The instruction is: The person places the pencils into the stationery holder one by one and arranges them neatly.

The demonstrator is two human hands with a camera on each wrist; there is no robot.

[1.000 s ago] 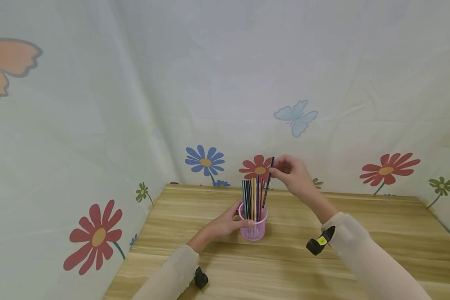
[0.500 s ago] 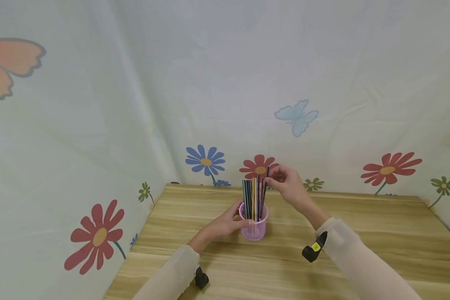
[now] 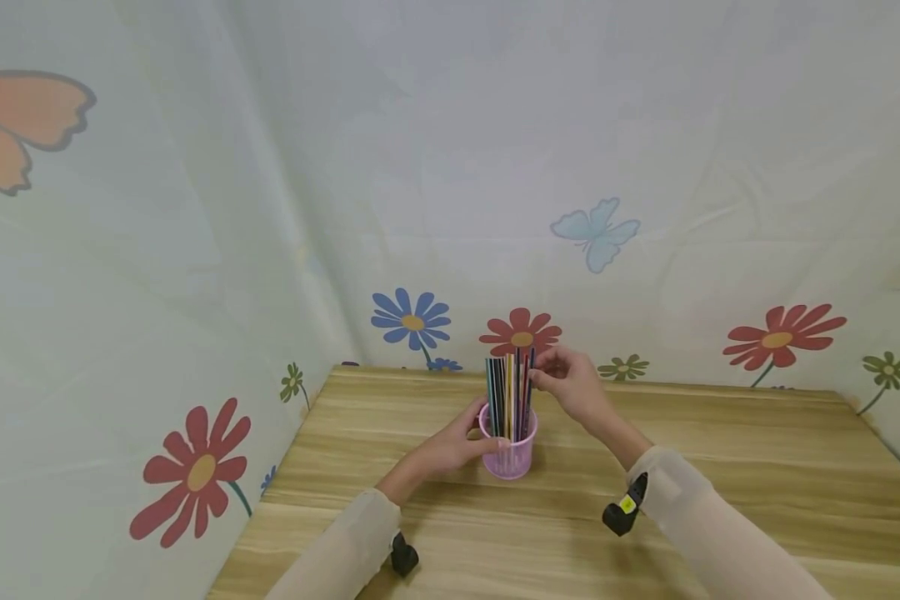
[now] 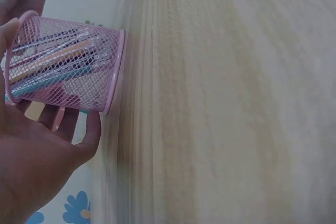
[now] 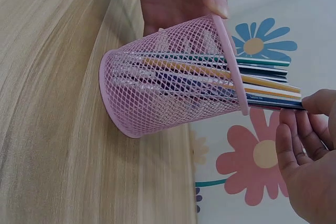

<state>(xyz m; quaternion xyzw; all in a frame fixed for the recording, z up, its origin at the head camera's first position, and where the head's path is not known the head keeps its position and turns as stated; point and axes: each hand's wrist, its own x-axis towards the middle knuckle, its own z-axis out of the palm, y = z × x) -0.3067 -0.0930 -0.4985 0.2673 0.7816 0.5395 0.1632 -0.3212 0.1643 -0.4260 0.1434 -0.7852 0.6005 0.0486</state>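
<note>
A pink mesh pencil cup (image 3: 512,461) stands upright on the wooden table, holding several pencils (image 3: 501,390) in teal, black, yellow, red and dark blue. Round the cup's left side curls my left hand (image 3: 450,447), its thumb over the near rim; in the left wrist view its fingers wrap the mesh (image 4: 68,66). At the cup's right edge my right hand (image 3: 576,387) pinches the top of a dark blue pencil (image 3: 532,379) between thumb and fingers. The right wrist view shows this pencil (image 5: 275,103) standing inside the cup among the others.
The wooden table (image 3: 720,467) extends to both sides and toward me. Right behind the cup hangs a pale cloth (image 3: 450,167) printed with flowers and butterflies, meeting the table's back edge. Another patterned cloth side (image 3: 120,333) closes the left.
My right hand has moved down and left, lowering the dark blue pencil into the cup until its top is level with the others. The left hand has kept its hold on the cup.
</note>
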